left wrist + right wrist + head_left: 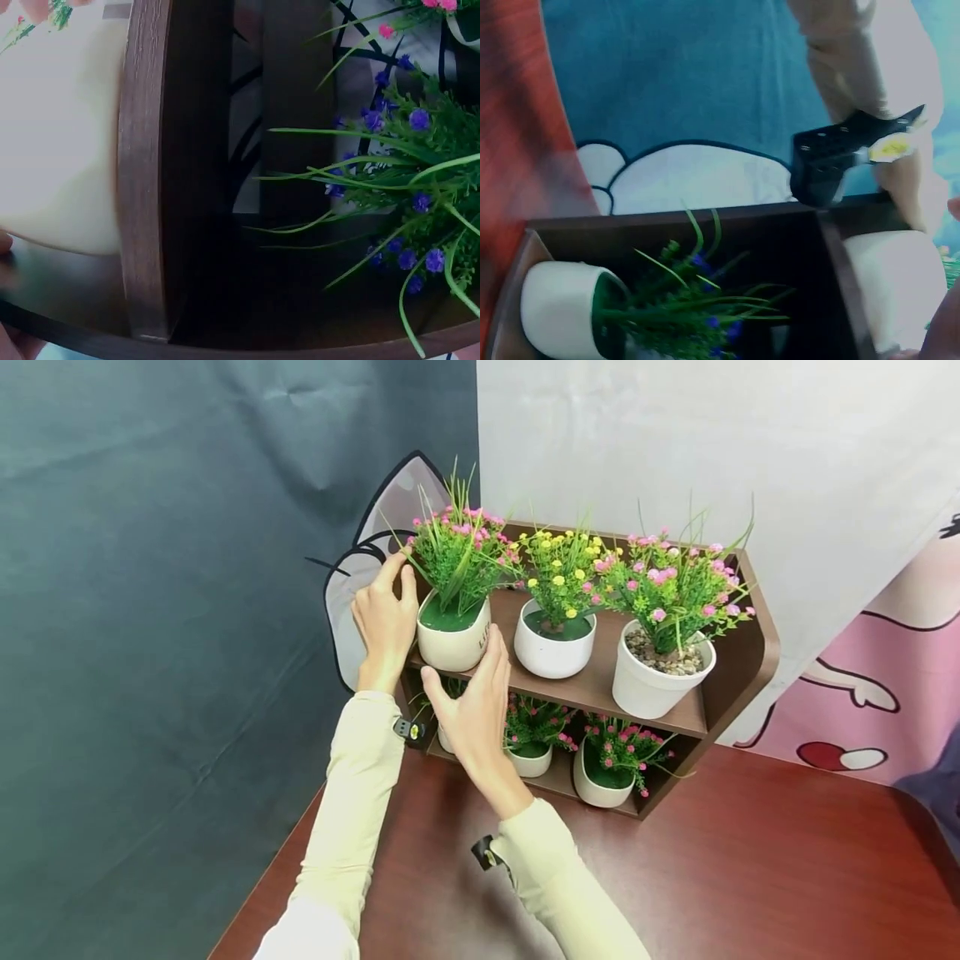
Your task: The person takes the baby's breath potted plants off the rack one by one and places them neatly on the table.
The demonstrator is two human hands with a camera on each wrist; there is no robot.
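A cream pot [453,642] with pink flowers and dark lettering stands at the left end of the upper shelf [596,689]. My left hand [387,618] is at its left side, fingers reaching up along the pot toward the leaves. At the pot's front right is my right hand [474,702], thumb and fingers fairly straight and spread, fingertips right at the wall. Seen close in the left wrist view, the cream pot [64,135] has a fingertip at its lower edge. The right wrist view also shows this pot [896,289] between the hands.
Right of it stand a white pot [555,652] with yellow flowers and a white pot [652,681] with pink flowers and pebbles. Several potted plants fill the lower shelf, including one with blue flowers [420,120]. The brown rack stands on a reddish table [750,860] against curtains.
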